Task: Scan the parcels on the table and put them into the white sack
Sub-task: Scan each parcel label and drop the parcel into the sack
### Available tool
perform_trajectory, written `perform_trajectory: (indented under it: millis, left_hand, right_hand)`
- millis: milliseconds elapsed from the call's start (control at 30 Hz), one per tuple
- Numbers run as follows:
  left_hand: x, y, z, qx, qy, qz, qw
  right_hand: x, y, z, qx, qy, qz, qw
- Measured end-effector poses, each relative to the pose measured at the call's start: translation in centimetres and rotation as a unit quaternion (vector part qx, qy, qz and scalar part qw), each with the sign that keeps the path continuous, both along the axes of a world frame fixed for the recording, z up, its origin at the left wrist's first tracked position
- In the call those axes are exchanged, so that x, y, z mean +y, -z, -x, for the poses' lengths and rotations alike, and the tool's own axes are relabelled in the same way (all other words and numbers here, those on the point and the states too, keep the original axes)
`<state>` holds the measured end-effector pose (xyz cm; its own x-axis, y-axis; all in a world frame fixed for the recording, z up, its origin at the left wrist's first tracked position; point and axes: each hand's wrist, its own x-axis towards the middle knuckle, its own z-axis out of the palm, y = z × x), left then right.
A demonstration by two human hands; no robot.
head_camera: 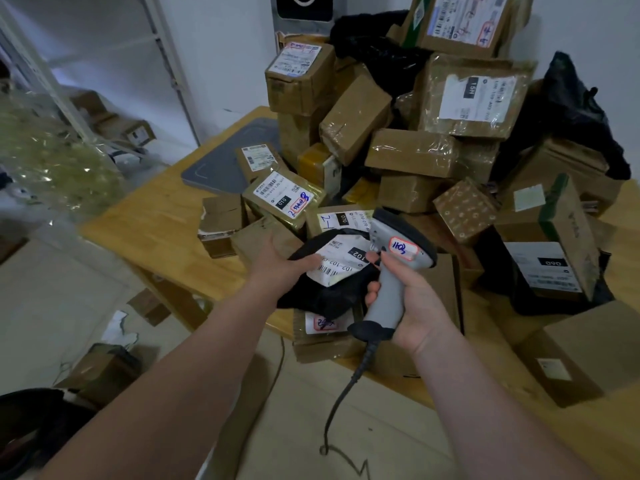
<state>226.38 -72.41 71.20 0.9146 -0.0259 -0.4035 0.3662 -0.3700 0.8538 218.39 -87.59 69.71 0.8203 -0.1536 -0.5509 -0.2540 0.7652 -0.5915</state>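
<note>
My left hand (277, 265) grips a soft black bag parcel (325, 299) with a crumpled white label marked 102, held over the table's near edge. My right hand (408, 296) is closed around the handle of a grey barcode scanner (391, 258). The scanner's black head sits right beside the label, and a sticker on it reads 1103. Behind them a tall heap of brown cardboard parcels (408, 154) covers the wooden table (152, 223). The white sack is not clearly in view.
A grey flat scale pad (221, 164) lies at the table's far left. Black bags (581, 116) sit among the boxes on the right. Loose boxes (104, 372) and scraps litter the floor at left. The scanner's cable (343, 400) hangs down toward the floor.
</note>
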Motion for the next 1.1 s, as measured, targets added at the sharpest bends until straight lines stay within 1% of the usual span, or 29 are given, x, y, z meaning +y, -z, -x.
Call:
perform_trajectory:
  millis: [33, 67, 133, 167, 200, 267, 333, 433, 567, 667, 767, 833, 933, 1000, 1100]
  left_hand:
    - [-0.1, 0.2, 0.4, 0.007, -0.050, 0.017, 0.999]
    - [-0.3, 0.1, 0.9, 0.025, -0.099, 0.053, 0.993]
    - [-0.8, -0.2, 1.4, 0.117, -0.175, 0.166, 0.963]
    - [-1.1, -0.6, 1.7, 0.174, -0.181, 0.223, 0.942]
    - [-1.4, -1.1, 2.0, 0.217, -0.173, 0.256, 0.926]
    - [-1.8, -1.4, 2.1, 0.258, -0.164, 0.276, 0.911]
    - [-2.0, -1.4, 2.0, 0.275, -0.155, 0.282, 0.906]
    - [-1.7, -1.4, 1.8, 0.283, -0.127, 0.280, 0.909]
    - [-1.3, -1.5, 0.8, 0.284, -0.061, 0.266, 0.919]
    - [-1.4, -2.3, 0.1, 0.232, -0.007, 0.214, 0.949]
    - [-1.3, -3.8, -1.1, 0.123, 0.028, 0.154, 0.980]
    - [-1.1, -5.2, -2.2, 0.037, 0.058, 0.091, 0.993]
    - [-0.9, -7.7, -3.6, -0.064, 0.124, -0.009, 0.990]
    - [-0.6, -9.3, -4.3, -0.088, 0.176, -0.049, 0.979]
    - [0.4, -11.0, -5.2, -0.096, 0.239, -0.115, 0.960]
  right_hand:
    - [0.3, 0.0, 0.0, -0.002, 0.002, 0.004, 1.000]
    - [0.6, 0.1, 0.0, -0.003, 0.002, 0.010, 1.000]
    - [0.9, 0.0, -0.1, -0.004, -0.003, 0.027, 1.000]
    - [1.0, 0.0, -0.2, -0.004, -0.006, 0.037, 0.999]
    - [1.2, 0.0, -0.2, -0.006, -0.008, 0.045, 0.999]
    - [1.4, -0.1, -0.3, -0.022, -0.012, 0.059, 0.998]
    - [1.4, -0.1, -0.3, -0.041, -0.009, 0.079, 0.996]
    - [1.1, -0.1, -0.2, -0.058, -0.006, 0.115, 0.992]
    - [0.7, -0.4, -0.1, -0.070, -0.009, 0.148, 0.986]
    - [0.3, -0.9, 0.0, -0.082, -0.010, 0.155, 0.984]
    - [-0.1, -1.4, 0.0, -0.077, -0.014, 0.170, 0.982]
    - [-0.6, -2.1, -0.1, -0.073, -0.028, 0.188, 0.979]
    - [-1.7, -3.4, -0.2, -0.089, -0.053, 0.249, 0.963]
    - [-2.5, -4.5, -0.1, -0.107, -0.062, 0.295, 0.947]
    - [-3.6, -5.8, -0.3, -0.128, -0.085, 0.368, 0.917]
